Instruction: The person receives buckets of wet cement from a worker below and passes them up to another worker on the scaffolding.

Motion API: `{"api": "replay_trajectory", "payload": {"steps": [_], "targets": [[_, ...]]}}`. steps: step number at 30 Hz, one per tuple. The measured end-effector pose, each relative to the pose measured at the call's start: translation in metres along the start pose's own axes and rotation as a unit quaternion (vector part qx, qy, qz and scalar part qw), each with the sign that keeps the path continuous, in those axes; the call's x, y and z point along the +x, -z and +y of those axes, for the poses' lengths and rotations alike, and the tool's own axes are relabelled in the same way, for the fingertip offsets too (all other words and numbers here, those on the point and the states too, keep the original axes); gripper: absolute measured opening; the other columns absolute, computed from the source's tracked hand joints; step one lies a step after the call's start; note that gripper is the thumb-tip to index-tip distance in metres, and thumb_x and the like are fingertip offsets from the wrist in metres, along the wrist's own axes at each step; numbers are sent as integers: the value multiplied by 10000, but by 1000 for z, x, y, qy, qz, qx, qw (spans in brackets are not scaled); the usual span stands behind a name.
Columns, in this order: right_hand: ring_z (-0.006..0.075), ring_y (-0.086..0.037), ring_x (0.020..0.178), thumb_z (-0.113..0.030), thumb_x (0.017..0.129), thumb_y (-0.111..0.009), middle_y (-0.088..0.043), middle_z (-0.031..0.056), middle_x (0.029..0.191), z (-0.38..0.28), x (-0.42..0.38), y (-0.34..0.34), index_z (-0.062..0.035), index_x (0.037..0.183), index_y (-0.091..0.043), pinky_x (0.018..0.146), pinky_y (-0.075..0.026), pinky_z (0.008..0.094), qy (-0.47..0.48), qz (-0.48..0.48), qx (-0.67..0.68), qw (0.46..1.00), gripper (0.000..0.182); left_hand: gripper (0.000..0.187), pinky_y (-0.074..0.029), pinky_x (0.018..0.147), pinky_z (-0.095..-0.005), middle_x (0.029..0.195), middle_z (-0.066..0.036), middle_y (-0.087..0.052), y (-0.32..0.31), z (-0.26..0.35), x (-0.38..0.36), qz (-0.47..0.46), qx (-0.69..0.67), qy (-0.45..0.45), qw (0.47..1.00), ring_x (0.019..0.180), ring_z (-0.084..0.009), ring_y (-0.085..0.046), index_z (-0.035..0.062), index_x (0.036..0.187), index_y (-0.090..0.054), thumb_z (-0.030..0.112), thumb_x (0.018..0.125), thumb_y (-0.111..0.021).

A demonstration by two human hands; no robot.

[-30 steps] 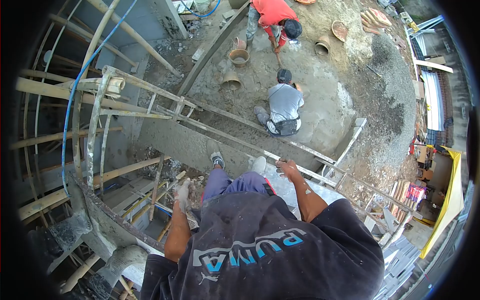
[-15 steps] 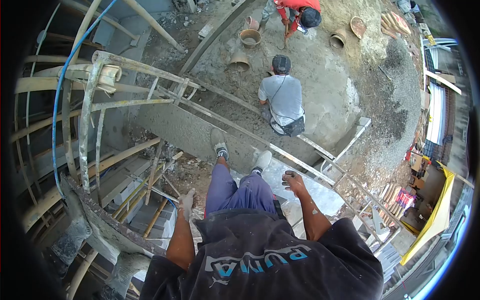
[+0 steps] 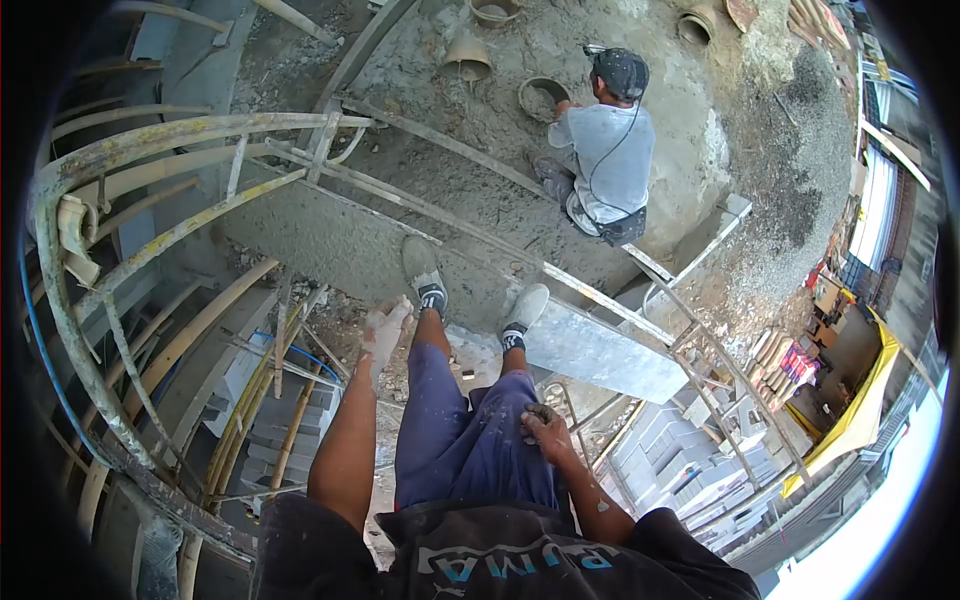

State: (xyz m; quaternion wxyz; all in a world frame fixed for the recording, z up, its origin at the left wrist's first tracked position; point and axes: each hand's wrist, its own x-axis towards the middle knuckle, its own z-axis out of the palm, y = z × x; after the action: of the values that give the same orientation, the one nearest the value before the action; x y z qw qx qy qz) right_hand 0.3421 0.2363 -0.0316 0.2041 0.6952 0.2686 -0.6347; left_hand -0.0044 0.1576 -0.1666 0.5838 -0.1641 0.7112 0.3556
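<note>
My left hand (image 3: 385, 332), coated in pale grey dust, hangs open in front of my left knee and holds nothing. My right hand (image 3: 545, 432) is against the thigh of my purple shorts (image 3: 480, 440), its fingers loosely bent and a little apart, with nothing visible in them. My left shoe (image 3: 422, 265) rests on a grey, mortar-smeared plank (image 3: 330, 235). The right shoe (image 3: 526, 308) is beside the upper end of a pale, smooth board (image 3: 600, 350).
Metal scaffold rails (image 3: 470, 235) run ahead of me, and a curved frame (image 3: 60, 240) stands at left. Below, a co-worker in a grey shirt (image 3: 610, 150) crouches with a hand at a bucket (image 3: 543, 98). Grey blocks (image 3: 690, 460) lie stacked at lower right.
My view has shifted, and the curved frame appears farther left. My left hand has moved forward; my right hand has come down onto my shorts. The crouching co-worker now has a bucket at hand.
</note>
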Motion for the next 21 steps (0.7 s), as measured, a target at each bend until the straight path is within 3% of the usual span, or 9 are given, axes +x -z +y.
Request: {"api": "replay_trajectory", "payload": {"steps": [3, 6, 9, 15, 18, 21], "targets": [[116, -615, 708, -316, 868, -648, -657, 55, 845, 9, -1, -12, -9, 1089, -615, 622, -494, 259, -1, 15, -28, 1000, 380, 223, -459, 592, -205, 912, 38, -671, -23, -5, 38, -28, -2, 5, 1000, 765, -40, -612, 145, 1014, -642, 321, 878, -657], [101, -588, 666, -314, 869, -640, -647, 32, 771, 44, 12, -19, -27, 972, -665, 602, -476, 263, 31, 56, -112, 992, 306, 211, -406, 511, -189, 807, 47, -642, -42, -23, 63, -14, 5, -8, 1000, 642, -20, -561, 139, 1010, -653, 296, 870, -670], [93, -568, 631, -309, 867, -634, -638, 16, 731, 55, 17, -24, -38, 912, -683, 579, -460, 271, 14, 73, -53, 996, 279, 241, -413, 502, -192, 844, 44, -653, -44, -46, 76, -10, 27, 22, 999, 669, -24, -582, 149, 1039, -647, 309, 862, -678], [99, -564, 595, -309, 867, -636, -634, 24, 718, 50, 17, -26, -21, 922, -677, 536, -452, 265, 12, 81, -10, 997, 296, 192, -425, 502, -193, 795, 36, -642, -26, -74, 80, -1, 81, 43, 996, 643, -36, -570, 135, 992, -643, 297, 889, -635], [105, -572, 594, -305, 861, -641, -637, 33, 712, 59, 23, -26, -10, 932, -677, 536, -459, 267, 23, 74, -13, 997, 306, 174, -422, 487, -200, 735, 43, -619, -13, -83, 84, -18, -1, 6, 1000, 605, -38, -551, 131, 989, -645, 271, 887, -635], [112, -579, 591, -298, 856, -643, -643, 41, 716, 53, 21, -24, -2, 938, -676, 541, -467, 273, 18, 72, -37, 997, 309, 240, -450, 538, -225, 799, 14, -634, -10, -78, 100, 22, 87, -17, 996, 656, -72, -569, 93, 1039, -634, 263, 870, -649]]}}
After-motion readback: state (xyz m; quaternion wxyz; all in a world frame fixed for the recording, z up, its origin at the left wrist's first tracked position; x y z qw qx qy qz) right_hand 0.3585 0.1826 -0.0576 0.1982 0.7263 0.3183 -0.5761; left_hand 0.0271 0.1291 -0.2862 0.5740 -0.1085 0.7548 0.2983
